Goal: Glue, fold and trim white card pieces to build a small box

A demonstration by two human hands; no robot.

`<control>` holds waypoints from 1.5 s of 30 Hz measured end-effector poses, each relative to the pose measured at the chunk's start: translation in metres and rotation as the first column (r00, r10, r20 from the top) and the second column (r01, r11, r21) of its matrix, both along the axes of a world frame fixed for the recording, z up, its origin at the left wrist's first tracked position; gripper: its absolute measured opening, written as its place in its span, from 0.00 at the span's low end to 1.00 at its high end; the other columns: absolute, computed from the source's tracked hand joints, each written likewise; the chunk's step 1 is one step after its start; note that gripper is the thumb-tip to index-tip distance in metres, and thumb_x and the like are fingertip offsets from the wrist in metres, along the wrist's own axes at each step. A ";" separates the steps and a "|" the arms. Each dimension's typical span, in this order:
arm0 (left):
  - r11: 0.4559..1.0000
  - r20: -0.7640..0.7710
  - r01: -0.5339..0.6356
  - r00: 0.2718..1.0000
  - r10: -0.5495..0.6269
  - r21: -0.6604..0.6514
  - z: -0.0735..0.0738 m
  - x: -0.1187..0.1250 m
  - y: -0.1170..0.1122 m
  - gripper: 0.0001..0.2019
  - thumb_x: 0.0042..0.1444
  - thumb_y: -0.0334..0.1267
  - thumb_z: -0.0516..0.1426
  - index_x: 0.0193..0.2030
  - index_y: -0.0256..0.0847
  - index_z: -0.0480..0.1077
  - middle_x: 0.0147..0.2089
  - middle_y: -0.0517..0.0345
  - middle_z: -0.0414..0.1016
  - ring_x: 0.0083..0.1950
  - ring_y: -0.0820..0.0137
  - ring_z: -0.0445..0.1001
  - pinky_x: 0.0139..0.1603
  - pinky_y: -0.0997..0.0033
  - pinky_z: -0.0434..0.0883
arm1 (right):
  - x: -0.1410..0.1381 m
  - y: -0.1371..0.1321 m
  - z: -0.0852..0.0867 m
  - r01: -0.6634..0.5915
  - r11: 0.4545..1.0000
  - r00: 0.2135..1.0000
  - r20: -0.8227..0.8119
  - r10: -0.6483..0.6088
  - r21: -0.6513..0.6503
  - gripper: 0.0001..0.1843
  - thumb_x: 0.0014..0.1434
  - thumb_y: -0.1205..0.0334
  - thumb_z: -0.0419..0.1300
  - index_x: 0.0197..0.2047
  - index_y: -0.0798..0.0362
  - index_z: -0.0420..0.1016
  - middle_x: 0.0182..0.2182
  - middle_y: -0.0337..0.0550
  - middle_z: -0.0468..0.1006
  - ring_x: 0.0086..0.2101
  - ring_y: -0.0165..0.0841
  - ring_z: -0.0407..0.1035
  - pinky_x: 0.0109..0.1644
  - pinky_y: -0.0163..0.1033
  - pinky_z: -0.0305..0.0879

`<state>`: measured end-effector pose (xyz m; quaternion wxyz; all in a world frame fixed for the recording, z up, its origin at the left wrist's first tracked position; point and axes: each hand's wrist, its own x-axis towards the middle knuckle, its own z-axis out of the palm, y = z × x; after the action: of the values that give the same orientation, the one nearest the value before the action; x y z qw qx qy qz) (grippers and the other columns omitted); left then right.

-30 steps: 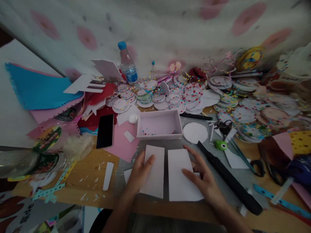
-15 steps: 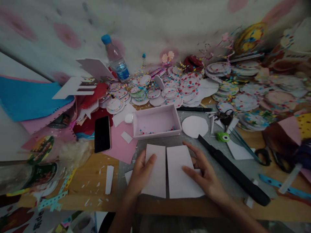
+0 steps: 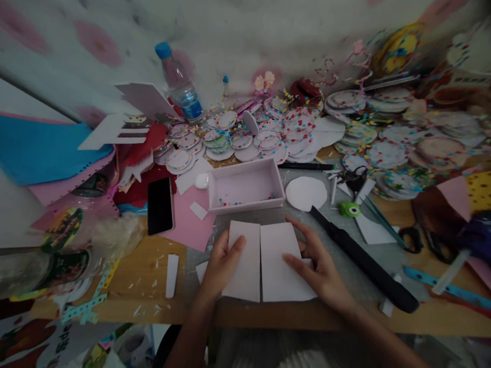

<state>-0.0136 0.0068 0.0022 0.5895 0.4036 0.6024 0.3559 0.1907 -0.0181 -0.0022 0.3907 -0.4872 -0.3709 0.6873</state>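
My left hand [image 3: 224, 258] grips the outer edge of a white rectangular card [image 3: 245, 266], thumb on top. In my right hand [image 3: 316, 260] is a second white card [image 3: 278, 263], with the thumb over its face and the fingers beneath. The two cards lie side by side just above the desk's front, their inner edges almost touching. Behind them sits a shallow pale pink open box [image 3: 245, 186] with small confetti pieces inside. Under the cards is a grey cutting mat [image 3: 349, 276].
To the right lie a black cutter knife [image 3: 364, 260], a white paper disc [image 3: 306, 193] and scissors [image 3: 429, 237]. A phone [image 3: 160, 206] rests on pink paper [image 3: 187, 225] at left. Along the wall stand a water bottle [image 3: 180, 84] and several decorated paper-disc stacks [image 3: 299, 128].
The gap between the two cards has narrowed as my hands bring them closer together. The whole view has shifted slightly, so the scene sits a little higher.
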 end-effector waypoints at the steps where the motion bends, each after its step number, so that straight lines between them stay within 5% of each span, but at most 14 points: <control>1: 1.000 -0.001 0.003 1.000 -0.003 0.002 0.000 0.000 0.000 0.16 0.58 0.47 0.56 0.49 0.41 0.69 0.50 0.53 0.76 0.52 0.62 0.73 0.52 0.66 0.67 | 0.000 0.000 0.000 0.002 1.000 1.000 0.011 -0.002 0.007 0.34 0.60 0.52 0.60 0.64 0.40 0.47 0.30 0.36 0.74 0.25 0.29 0.68 0.22 0.30 0.62; 45: 0.999 -0.018 -0.034 0.999 0.034 -0.001 -0.002 0.003 -0.004 0.18 0.57 0.49 0.58 0.50 0.42 0.70 0.51 0.52 0.76 0.53 0.59 0.73 0.52 0.63 0.68 | -0.001 0.001 -0.001 0.039 0.999 0.999 0.027 -0.039 -0.023 0.38 0.57 0.48 0.62 0.65 0.41 0.48 0.29 0.37 0.75 0.21 0.30 0.66 0.19 0.31 0.58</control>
<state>-0.0106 0.0033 0.0002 0.5782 0.3961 0.6146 0.3621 0.1897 -0.0174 -0.0035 0.3933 -0.5079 -0.3582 0.6775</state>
